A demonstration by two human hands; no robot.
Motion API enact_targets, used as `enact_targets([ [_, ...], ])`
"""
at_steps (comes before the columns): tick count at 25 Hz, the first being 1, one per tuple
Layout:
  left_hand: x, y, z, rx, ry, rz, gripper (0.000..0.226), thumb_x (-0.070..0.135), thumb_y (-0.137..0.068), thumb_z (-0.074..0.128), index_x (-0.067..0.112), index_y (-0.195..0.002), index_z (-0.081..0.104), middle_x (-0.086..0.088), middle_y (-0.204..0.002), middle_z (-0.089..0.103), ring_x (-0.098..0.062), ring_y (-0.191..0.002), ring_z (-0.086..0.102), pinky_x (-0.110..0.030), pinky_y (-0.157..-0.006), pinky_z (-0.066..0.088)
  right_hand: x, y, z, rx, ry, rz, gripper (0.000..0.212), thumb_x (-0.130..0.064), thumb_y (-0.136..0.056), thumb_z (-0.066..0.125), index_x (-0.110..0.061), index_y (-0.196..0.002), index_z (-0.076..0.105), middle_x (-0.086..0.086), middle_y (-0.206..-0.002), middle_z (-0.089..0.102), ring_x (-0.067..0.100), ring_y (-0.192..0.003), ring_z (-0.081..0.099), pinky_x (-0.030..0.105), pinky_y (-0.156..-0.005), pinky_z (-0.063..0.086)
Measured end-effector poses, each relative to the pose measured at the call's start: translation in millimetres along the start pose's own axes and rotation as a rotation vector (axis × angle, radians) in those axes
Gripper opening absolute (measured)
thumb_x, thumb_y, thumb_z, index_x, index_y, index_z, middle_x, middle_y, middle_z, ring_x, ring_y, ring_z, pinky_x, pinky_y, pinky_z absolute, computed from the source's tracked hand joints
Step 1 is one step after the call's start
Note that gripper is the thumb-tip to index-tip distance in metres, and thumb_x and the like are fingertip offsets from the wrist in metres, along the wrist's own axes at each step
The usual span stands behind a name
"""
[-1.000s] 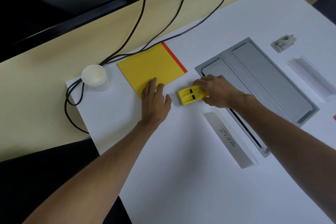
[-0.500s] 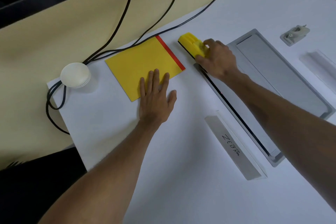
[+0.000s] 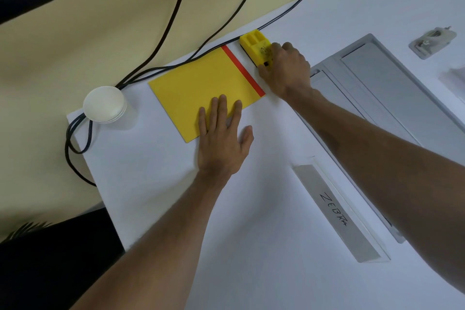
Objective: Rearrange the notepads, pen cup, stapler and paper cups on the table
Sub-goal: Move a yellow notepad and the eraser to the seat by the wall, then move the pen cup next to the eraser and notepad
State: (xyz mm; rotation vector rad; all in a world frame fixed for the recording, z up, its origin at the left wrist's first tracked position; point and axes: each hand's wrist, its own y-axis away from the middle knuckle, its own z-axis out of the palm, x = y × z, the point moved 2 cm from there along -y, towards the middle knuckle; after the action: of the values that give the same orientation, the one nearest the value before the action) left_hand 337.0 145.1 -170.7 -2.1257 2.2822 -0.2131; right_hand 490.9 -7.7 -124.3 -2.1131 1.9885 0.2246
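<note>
A yellow notepad (image 3: 198,93) with a red spine strip lies flat near the table's far edge. My left hand (image 3: 222,139) rests flat on its near corner, fingers spread, gripping nothing. A yellow stapler (image 3: 255,45) sits on the table just right of the red strip, at the far edge. My right hand (image 3: 285,69) is closed around the stapler's near end. A stack of white paper cups (image 3: 104,104) stands upside down at the table's far left corner. No pen cup is in view.
Black cables (image 3: 176,15) run along the far table edge and loop around the cups. A grey tray (image 3: 392,98) lies to the right, under my right forearm. A clear block labelled ZEBRA (image 3: 337,211) lies near the front. A small white clip-like object (image 3: 431,41) sits far right.
My right hand carried the stapler from the middle of the table, near the notepad's near corner, to the far edge beside the red strip. My left hand stayed on the notepad.
</note>
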Motion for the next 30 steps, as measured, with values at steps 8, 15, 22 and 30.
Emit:
enact_targets([
  [8,-1.5,-0.3,2.3,0.0,-0.013,-0.001,0.068,0.058,-0.101,0.019,0.02,-0.157,0.022,-0.014,-0.164,0.022,-0.03,-0.153,0.013,-0.052,-0.121,0.013,1.3,-8.7,0.5,-0.013,0.037,-0.011,0.046,-0.04,-0.095,0.052,-0.008,-0.128,0.052,0.015,-0.117,0.058,0.033,-0.104,0.057,0.041,-0.076,0.043],
  [15,4.3,1.5,2.8,0.05,0.011,0.031,0.064,0.054,-0.102,0.025,0.017,-0.154,0.032,-0.017,-0.16,0.03,-0.033,-0.15,0.022,-0.054,-0.12,0.015,17.1,27.2,-46.5,-0.035,0.07,-0.006,0.046,-0.045,-0.094,0.049,-0.004,-0.115,0.054,0.016,-0.123,0.053,0.036,-0.111,0.051,0.041,-0.084,0.039],
  [22,-1.1,-2.8,5.6,-0.016,0.064,0.026,0.063,0.052,-0.1,0.034,0.018,-0.153,0.032,-0.018,-0.16,0.029,-0.035,-0.15,0.019,-0.056,-0.12,0.013,42.2,126.2,-107.3,0.046,-0.095,0.095,0.04,-0.028,-0.094,0.057,-0.004,-0.126,0.059,0.017,-0.128,0.055,0.036,-0.118,0.052,0.046,-0.092,0.048],
  [30,42.8,26.0,-63.2,0.018,0.378,0.162,0.065,0.055,-0.1,0.033,0.019,-0.153,0.032,-0.015,-0.164,0.017,-0.032,-0.152,0.01,-0.053,-0.12,0.012,53.3,300.2,-147.9,0.179,-0.345,0.289,0.033,-0.019,-0.094,0.061,-0.006,-0.124,0.065,0.013,-0.126,0.06,0.03,-0.116,0.056,0.044,-0.096,0.047],
])
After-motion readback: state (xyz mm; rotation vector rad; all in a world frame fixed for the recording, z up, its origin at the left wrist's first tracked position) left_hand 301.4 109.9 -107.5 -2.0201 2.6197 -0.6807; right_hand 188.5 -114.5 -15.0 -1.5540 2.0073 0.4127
